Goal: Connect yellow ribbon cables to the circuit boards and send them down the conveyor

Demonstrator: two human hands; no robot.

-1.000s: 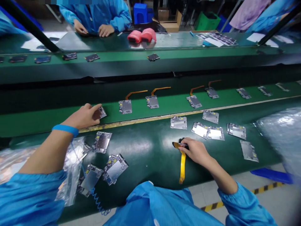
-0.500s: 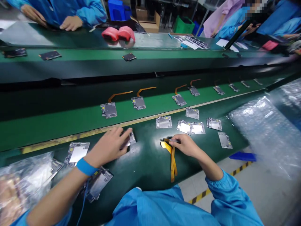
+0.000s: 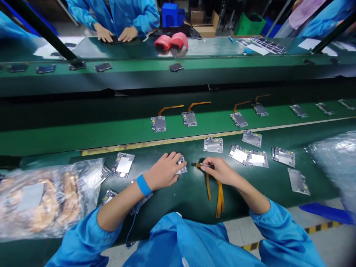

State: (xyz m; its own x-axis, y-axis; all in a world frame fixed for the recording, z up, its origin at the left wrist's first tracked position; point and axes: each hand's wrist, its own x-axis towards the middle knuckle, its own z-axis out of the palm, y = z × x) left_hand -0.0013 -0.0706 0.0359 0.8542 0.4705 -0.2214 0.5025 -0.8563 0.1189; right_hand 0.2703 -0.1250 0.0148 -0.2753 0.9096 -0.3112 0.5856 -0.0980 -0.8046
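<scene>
My left hand [image 3: 164, 171], with a blue wrist strap [image 3: 143, 185] and cord, is pressed on a small circuit board [image 3: 182, 165] on the green bench; the fingers partly hide the board. My right hand [image 3: 220, 171] is closed in a pinch, close to the right of that board. Its fingertips hold an orange ribbon cable [image 3: 208, 187] and a slim grey piece [image 3: 206, 165], too small to make out. The cable's dark end points toward the board. Below that hand, several more ribbon cables [image 3: 219, 200] hang together or lie on the bench; I cannot tell which.
Loose boards [image 3: 257, 159] lie to the right, and one board [image 3: 124, 165] to the left near plastic bags [image 3: 69, 196] of orange parts. Beyond a ledge, a green belt [image 3: 125, 139] carries boards with cables attached [image 3: 158, 124]. Bubble wrap [image 3: 336, 159] is at right. A co-worker's hands [image 3: 115, 35] are across.
The view has swung left, so the scene sits further right. My right hand has come nearer the board under my left hand. One ribbon cable now hangs apart from the others.
</scene>
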